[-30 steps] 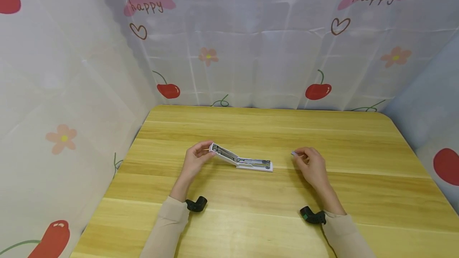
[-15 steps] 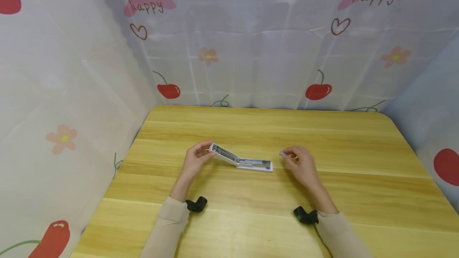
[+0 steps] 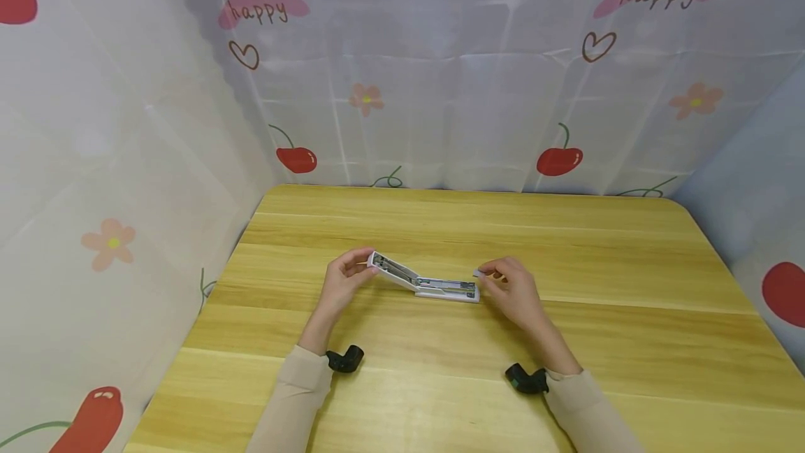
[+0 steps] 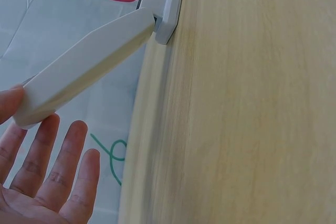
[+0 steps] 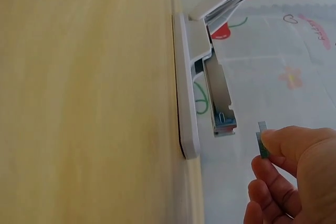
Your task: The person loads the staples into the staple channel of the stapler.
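A white stapler [image 3: 445, 295] is on the table, its top cover [image 4: 84, 61] swung up and back to the left. My left hand [image 3: 342, 282] pinches the free end of that cover between thumb and fingers, the other fingers spread in the left wrist view. The metal staple channel [image 5: 219, 85] lies bare above the base, with a small metal clip at its front end. My right hand [image 3: 516, 292] pinches a short grey-green strip of staples [image 5: 261, 142] between thumb and forefinger. That strip is just off the channel's front end, apart from it.
The wooden table [image 3: 402, 383] reaches back to a printed curtain [image 3: 440, 103] with cherries and hearts. More curtain hangs at the left and right. A black wrist camera [image 3: 346, 358] sits on the left wrist, another black camera [image 3: 525, 379] on the right.
My right hand has moved left with the staples, from well right of the stapler to beside its front end. The left hand and the stapler have stayed put.
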Demonstrator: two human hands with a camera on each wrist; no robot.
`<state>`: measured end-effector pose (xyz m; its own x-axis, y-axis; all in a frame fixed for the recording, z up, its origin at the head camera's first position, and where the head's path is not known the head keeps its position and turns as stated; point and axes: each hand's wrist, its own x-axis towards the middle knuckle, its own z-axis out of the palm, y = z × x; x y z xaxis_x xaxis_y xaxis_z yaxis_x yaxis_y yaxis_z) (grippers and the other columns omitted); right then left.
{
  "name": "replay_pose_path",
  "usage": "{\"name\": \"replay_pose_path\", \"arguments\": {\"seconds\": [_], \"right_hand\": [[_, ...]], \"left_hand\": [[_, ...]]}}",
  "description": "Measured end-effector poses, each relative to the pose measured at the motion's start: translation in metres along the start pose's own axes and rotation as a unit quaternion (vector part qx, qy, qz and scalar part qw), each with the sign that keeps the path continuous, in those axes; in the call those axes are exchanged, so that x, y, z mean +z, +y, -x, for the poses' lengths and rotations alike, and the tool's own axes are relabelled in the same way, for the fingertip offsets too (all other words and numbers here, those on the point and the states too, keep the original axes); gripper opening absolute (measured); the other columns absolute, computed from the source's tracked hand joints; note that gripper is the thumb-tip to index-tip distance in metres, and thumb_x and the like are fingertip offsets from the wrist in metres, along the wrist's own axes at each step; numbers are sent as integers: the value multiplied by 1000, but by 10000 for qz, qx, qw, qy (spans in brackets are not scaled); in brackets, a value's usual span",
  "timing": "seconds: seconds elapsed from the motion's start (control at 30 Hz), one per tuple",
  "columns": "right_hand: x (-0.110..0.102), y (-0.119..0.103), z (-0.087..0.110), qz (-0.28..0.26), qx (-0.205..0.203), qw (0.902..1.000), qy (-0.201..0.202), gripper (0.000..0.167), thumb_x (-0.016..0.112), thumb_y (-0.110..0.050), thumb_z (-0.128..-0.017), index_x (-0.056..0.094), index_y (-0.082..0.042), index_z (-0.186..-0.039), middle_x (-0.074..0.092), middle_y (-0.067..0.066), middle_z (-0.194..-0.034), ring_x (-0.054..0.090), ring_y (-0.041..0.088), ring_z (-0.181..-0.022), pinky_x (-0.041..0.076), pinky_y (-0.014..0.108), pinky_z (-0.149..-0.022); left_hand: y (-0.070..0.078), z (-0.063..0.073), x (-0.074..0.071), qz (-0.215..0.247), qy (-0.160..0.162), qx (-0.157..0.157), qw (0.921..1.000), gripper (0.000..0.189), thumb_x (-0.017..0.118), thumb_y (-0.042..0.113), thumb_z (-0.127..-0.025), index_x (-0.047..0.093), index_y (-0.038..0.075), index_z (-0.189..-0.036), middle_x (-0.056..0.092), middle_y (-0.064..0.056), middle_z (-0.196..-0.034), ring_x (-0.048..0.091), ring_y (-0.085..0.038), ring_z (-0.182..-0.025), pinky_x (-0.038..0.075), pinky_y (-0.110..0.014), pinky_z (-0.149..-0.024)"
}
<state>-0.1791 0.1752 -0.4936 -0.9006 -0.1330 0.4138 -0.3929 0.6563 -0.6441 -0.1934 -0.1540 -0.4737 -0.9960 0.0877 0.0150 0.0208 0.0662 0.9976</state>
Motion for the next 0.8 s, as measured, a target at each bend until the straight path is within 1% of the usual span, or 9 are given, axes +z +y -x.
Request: {"name": "replay_pose_path", "arguments": {"seconds": [0.1, 0.2, 0.5, 0.63, 0.8], "right_hand": [[1, -4, 1, -28, 1, 9999, -102, 11, 74, -9, -86, 72, -7, -97, 67, 6, -92, 53, 17, -82, 48, 33, -71], [2, -5, 1, -65, -12, 9998, -162, 11, 74, -9, -86, 72, -8, -96, 67, 6, -91, 54, 18, -82, 48, 33, -72], [4, -7, 2, -107, -87, 9994, -316, 10, 74, -9, -86, 72, -8, -96, 68, 3, -91, 55, 18, -84, 49, 35, -73], [4, -7, 3, -136, -78, 9992, -367, 9, 74, -9, -86, 73, -9, -95, 68, 2, -90, 55, 17, -85, 49, 34, -74], [6, -5, 4, -112, -74, 9990, -434, 11, 75, -9, -85, 73, -10, -95, 67, 1, -89, 55, 16, -87, 49, 33, -74]], "left_hand": [[0, 0, 0, 35, -12, 29, 10000, 39, 68, -1, -88, 61, -1, -127, 61, -24, -123, 62, -19, -99, 55, -22, -82], [0, 0, 0, 66, -21, 45, 10000, 40, 68, -1, -88, 61, -2, -127, 61, -24, -123, 62, -21, -100, 55, -20, -81], [0, 0, 0, 45, 15, -10, 10000, 40, 68, -2, -88, 61, -1, -127, 61, -23, -124, 61, -24, -102, 55, -20, -81], [0, -1, 0, 22, 36, -7, 10000, 40, 68, -2, -88, 61, -2, -127, 60, -23, -125, 61, -25, -103, 54, -18, -80], [0, 0, 0, 21, 28, 4, 10000, 39, 68, -1, -88, 61, -2, -127, 60, -23, -125, 61, -26, -103, 54, -18, -80]]}}
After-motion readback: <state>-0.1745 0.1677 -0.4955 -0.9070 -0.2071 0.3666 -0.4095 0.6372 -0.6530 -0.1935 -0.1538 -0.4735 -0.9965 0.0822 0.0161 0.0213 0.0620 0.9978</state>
